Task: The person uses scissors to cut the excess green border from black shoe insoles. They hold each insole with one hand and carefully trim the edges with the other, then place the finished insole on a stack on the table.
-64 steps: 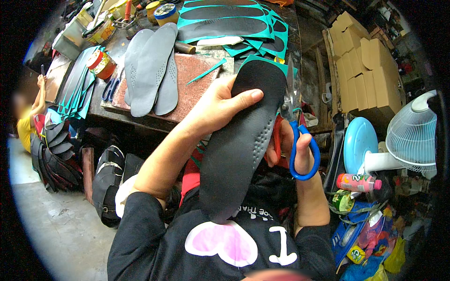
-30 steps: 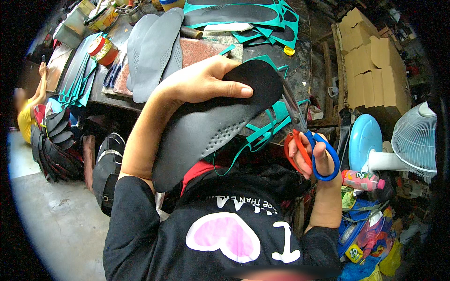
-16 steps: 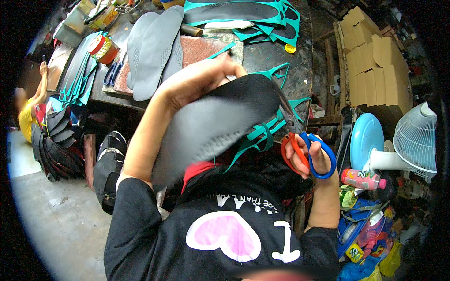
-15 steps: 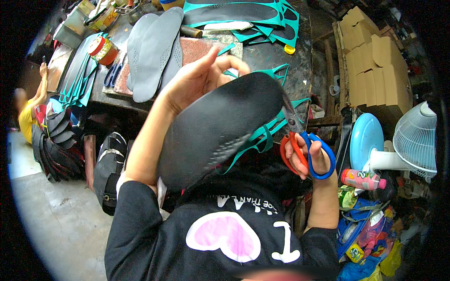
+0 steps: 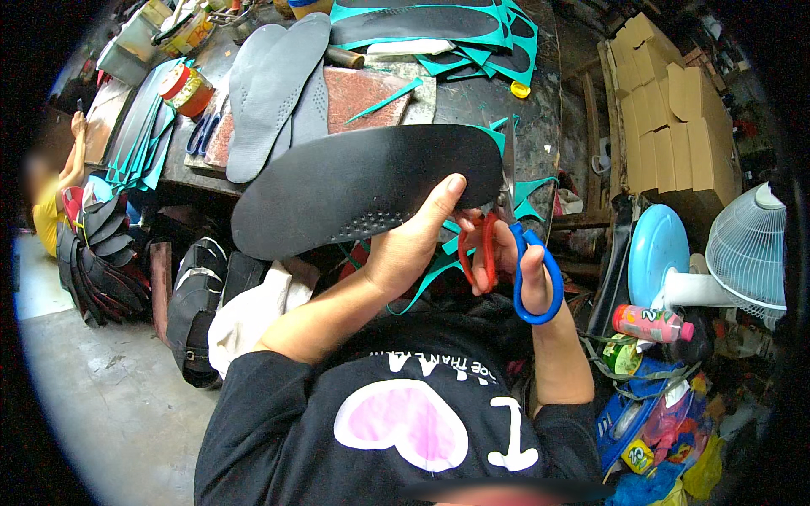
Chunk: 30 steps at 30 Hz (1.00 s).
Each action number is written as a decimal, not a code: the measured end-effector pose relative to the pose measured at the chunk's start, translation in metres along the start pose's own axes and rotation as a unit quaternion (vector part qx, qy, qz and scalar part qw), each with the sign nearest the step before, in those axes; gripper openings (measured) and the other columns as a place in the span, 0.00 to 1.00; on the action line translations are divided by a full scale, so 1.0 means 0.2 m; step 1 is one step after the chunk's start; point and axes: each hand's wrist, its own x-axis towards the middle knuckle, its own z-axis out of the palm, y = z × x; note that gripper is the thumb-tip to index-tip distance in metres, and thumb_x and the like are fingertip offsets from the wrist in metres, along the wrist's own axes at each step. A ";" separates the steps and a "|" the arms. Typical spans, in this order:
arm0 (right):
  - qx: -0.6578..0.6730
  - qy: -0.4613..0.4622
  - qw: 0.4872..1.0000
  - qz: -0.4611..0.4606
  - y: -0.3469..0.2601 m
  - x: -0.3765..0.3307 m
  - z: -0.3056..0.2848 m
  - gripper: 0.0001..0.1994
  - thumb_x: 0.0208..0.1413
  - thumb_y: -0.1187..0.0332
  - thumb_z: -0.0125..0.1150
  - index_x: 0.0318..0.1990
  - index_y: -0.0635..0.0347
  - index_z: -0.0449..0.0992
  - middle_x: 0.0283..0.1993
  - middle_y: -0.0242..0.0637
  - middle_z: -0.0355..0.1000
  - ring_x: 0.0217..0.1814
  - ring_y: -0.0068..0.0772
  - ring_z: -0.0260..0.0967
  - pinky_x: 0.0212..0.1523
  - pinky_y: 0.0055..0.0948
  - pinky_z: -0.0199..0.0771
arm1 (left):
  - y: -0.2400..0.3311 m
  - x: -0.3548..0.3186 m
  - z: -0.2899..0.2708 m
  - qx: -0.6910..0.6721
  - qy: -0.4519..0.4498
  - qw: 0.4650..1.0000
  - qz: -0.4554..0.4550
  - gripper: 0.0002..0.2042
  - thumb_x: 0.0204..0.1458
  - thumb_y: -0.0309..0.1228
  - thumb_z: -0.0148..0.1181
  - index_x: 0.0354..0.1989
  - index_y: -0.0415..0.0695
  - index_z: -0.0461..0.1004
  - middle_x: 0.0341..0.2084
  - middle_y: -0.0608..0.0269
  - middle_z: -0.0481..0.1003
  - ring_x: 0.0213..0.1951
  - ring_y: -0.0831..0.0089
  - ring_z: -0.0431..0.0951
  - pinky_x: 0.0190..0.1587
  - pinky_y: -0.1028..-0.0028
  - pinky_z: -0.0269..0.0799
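Note:
My left hand (image 5: 412, 244) grips a large black shoe insole (image 5: 354, 185), held level and sideways in front of my chest, thumb on its near edge. My right hand (image 5: 515, 261) holds scissors with one red and one blue handle loop (image 5: 516, 270), fingers through the loops; the blades point up at the insole's right end, where a thin teal edging (image 5: 494, 135) shows. A curled teal offcut strip (image 5: 434, 278) hangs below the hands.
On the workbench (image 5: 540, 101) behind lie grey insoles (image 5: 274, 93), teal-edged black sheets (image 5: 422, 25), teal scraps and a tin (image 5: 187, 88). Cardboard boxes (image 5: 675, 110), a white fan (image 5: 751, 253) and a blue disc (image 5: 658, 253) stand to the right. Another person (image 5: 51, 211) sits far left.
The insole has turned from upright to lying sideways in my left hand. The scissors have stayed at its right end, now nearer my left hand.

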 end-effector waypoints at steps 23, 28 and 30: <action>-0.017 -0.040 0.992 0.115 -0.05 -0.20 -0.12 0.41 0.40 0.27 0.54 0.32 0.66 0.70 0.10 0.26 0.60 0.09 0.14 0.56 0.13 0.14 0.53 | 0.15 0.00 -0.23 0.100 -0.022 0.990 -0.094 0.11 0.47 0.34 0.66 0.32 0.40 0.76 0.22 0.64 0.76 0.20 0.78 0.74 0.22 0.80 0.69; -0.005 -0.026 0.992 0.125 -0.03 -0.20 -0.10 0.41 0.39 0.26 0.54 0.33 0.67 0.70 0.12 0.27 0.61 0.10 0.14 0.57 0.14 0.14 0.54 | 0.16 0.01 -0.24 0.108 -0.037 0.985 -0.127 0.12 0.46 0.35 0.67 0.32 0.40 0.75 0.22 0.64 0.76 0.20 0.79 0.73 0.22 0.80 0.68; 0.003 -0.038 0.991 0.128 -0.03 -0.19 -0.09 0.41 0.39 0.27 0.54 0.33 0.67 0.70 0.13 0.27 0.61 0.10 0.14 0.57 0.14 0.13 0.54 | 0.16 0.01 -0.25 0.110 -0.035 0.985 -0.131 0.12 0.46 0.35 0.67 0.32 0.39 0.75 0.22 0.64 0.76 0.20 0.79 0.73 0.22 0.80 0.68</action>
